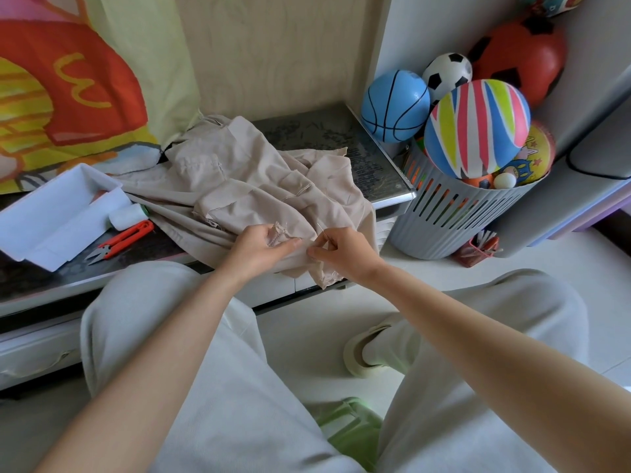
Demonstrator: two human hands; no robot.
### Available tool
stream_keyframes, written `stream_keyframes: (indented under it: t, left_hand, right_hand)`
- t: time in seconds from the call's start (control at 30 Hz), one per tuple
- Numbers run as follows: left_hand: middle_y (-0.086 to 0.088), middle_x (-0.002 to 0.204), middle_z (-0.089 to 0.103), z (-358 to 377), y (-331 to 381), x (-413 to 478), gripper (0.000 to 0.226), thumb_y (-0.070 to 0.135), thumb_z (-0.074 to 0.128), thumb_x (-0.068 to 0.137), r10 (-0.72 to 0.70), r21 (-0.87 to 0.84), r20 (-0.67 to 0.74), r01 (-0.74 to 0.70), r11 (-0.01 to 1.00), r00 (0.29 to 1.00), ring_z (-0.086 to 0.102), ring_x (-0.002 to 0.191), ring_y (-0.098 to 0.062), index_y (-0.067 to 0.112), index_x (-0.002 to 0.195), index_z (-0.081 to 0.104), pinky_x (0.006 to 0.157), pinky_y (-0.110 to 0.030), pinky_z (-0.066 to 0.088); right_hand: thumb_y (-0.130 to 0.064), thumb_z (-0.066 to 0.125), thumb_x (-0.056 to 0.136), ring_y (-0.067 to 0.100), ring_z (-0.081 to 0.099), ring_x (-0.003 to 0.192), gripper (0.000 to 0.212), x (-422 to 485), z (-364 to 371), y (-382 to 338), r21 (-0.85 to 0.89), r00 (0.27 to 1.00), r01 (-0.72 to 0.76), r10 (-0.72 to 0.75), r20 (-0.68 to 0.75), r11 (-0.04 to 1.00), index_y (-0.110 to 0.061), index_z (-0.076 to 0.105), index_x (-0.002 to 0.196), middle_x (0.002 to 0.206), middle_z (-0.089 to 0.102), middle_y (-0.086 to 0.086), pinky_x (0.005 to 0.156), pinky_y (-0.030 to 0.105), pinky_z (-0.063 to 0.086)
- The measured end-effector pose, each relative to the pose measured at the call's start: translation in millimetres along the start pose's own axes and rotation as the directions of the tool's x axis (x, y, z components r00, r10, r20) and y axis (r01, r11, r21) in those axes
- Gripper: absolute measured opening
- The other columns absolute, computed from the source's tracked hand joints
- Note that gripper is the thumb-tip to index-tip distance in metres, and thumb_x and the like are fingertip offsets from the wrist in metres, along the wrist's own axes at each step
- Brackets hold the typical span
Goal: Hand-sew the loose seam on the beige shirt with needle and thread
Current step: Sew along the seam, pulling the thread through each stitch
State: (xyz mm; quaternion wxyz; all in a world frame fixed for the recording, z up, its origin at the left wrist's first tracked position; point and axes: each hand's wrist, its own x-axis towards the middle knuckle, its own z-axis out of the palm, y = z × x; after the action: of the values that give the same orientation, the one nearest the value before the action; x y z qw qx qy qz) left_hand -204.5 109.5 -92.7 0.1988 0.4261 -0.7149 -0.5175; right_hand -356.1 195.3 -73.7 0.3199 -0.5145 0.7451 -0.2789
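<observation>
The left hand [261, 246] pinches the beige shirt [246, 186] at the counter [321, 131] front edge. The right hand [343, 251] pinches the needle [321, 228].

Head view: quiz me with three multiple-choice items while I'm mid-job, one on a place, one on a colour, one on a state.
1. Where do the orange snips lie?
A. on the table, beside the white tray
B. on the floor
C. on the person's lap

2. What colour is the ball with basketball lines?
A. red
B. blue
C. green

3. What is the right hand doing?
A. resting open on a knee
B. holding the snips
C. pinching the needle at the shirt

Answers:
1 A, they lie on the table by the tray's near edge.
2 B, it is light blue with black lines.
3 C, its fingers pinch the needle beside the fold that the left hand grips.
</observation>
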Motion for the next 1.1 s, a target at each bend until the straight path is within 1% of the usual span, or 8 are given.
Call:
stream_keyframes:
  t: [0.13, 0.3, 0.4, 0.5, 0.63, 0.83, 0.97, 1.1]
  left_hand:
    - [-0.007, 0.097, 0.074, -2.3, -2.2, -0.8, 0.055, 0.054, 0.075, 0.063, -0.026, -0.007, 0.060, 0.027, 1.000, 0.998, 0.068, 0.097, -0.018, 0.010, 0.096, 0.074, 0.090, -0.043, 0.052]
    - [-0.006, 0.085, 0.066, -2.5, -13.8, 5.8, 0.080, 0.066, 0.065, 0.057, 0.031, 0.010, -0.005, -0.031, 0.999, 1.000, 0.054, 0.077, -0.014, -0.005, 0.093, 0.065, 0.086, -0.054, 0.048]
    - [-0.020, 0.090, 0.069, -0.8, -7.5, 3.4, 0.072, 0.063, 0.064, 0.059, 0.032, -0.012, -0.055, -0.033, 0.999, 0.998, 0.054, 0.077, -0.015, -0.002, 0.090, 0.067, 0.085, -0.048, 0.049]
    - [-0.021, 0.091, 0.070, 0.1, 3.4, -0.8, 0.040, 0.039, 0.072, 0.074, 0.043, -0.004, -0.104, -0.043, 0.999, 0.994, 0.057, 0.081, -0.017, 0.000, 0.087, 0.068, 0.087, -0.044, 0.048]
    - [-0.004, 0.085, 0.068, -0.6, 3.2, 1.7, 0.006, 0.016, 0.069, 0.085, 0.038, 0.022, -0.143, -0.035, 0.999, 0.989, 0.060, 0.086, -0.017, 0.011, 0.087, 0.068, 0.088, -0.035, 0.047]
    - [0.008, 0.077, 0.065, 1.0, 4.2, 0.9, 0.003, 0.013, 0.068, 0.085, 0.088, 0.022, -0.152, -0.086, 0.996, 0.984, 0.060, 0.081, -0.011, 0.013, 0.083, 0.067, 0.084, -0.028, 0.046]
    - [0.013, 0.073, 0.062, 1.0, 5.1, -0.4, 0.017, 0.011, 0.068, 0.085, 0.116, 0.003, -0.132, -0.117, 0.993, 0.984, 0.056, 0.067, 0.008, 0.023, 0.075, 0.062, 0.076, -0.018, 0.043]
    - [0.013, 0.073, 0.060, 1.0, 6.0, -1.6, 0.021, 0.009, 0.066, 0.086, 0.121, 0.007, -0.134, -0.121, 0.993, 0.984, 0.054, 0.064, 0.011, 0.026, 0.074, 0.060, 0.073, -0.011, 0.042]
  right_hand:
    - [-0.019, 0.064, 0.088, 0.008, 0.033, 0.049, 0.010, -1.8, -1.5, -0.2, 0.001, 1.000, 0.008, -0.008, -0.009, 1.000, -0.014, 0.062, 0.079, 0.053, 0.035, -0.008, 0.046, 0.016, 0.029]
    - [-0.020, 0.063, 0.088, 0.007, 0.036, 0.051, 0.012, -0.3, -1.1, -3.2, 0.007, 1.000, 0.003, -0.003, -0.006, 1.000, -0.016, 0.060, 0.078, 0.054, 0.038, -0.010, 0.048, 0.015, 0.030]
    - [-0.029, 0.050, 0.096, 0.014, 0.049, 0.068, 0.017, -0.2, 2.0, -6.0, -0.078, 1.000, 0.012, -0.010, 0.028, 0.997, -0.015, 0.054, 0.088, 0.065, 0.050, -0.007, 0.062, 0.020, 0.035]
    - [-0.021, 0.031, 0.101, 0.022, 0.054, 0.096, 0.027, -6.9, 1.5, -5.8, -0.078, 0.999, 0.053, -0.053, 0.004, 0.996, -0.007, 0.054, 0.106, 0.094, 0.062, 0.004, 0.076, 0.026, 0.034]
    - [0.000, 0.031, 0.091, 0.008, 0.046, 0.063, 0.043, -25.7, 1.9, -1.6, -0.104, 0.979, 0.190, -0.197, -0.058, 0.976, -0.011, 0.049, 0.128, 0.069, 0.054, -0.005, 0.066, 0.029, 0.037]
    - [-0.010, 0.035, 0.098, 0.011, 0.051, 0.067, 0.008, -32.8, 12.7, 5.3, -0.051, 0.991, 0.132, -0.132, -0.005, 0.990, -0.017, 0.039, 0.097, 0.081, 0.069, 0.002, 0.063, 0.027, 0.038]
    - [-0.014, 0.036, 0.096, 0.012, 0.057, 0.068, 0.009, -31.4, 13.6, -1.2, -0.027, 0.998, 0.070, -0.070, 0.002, 0.997, -0.018, 0.043, 0.091, 0.073, 0.068, -0.002, 0.067, 0.034, 0.050]
    - [-0.017, 0.036, 0.096, 0.017, 0.061, 0.067, 0.011, -30.6, 14.3, -6.1, -0.052, 0.999, 0.051, -0.051, -0.001, 0.997, -0.019, 0.045, 0.090, 0.070, 0.068, -0.001, 0.067, 0.038, 0.053]
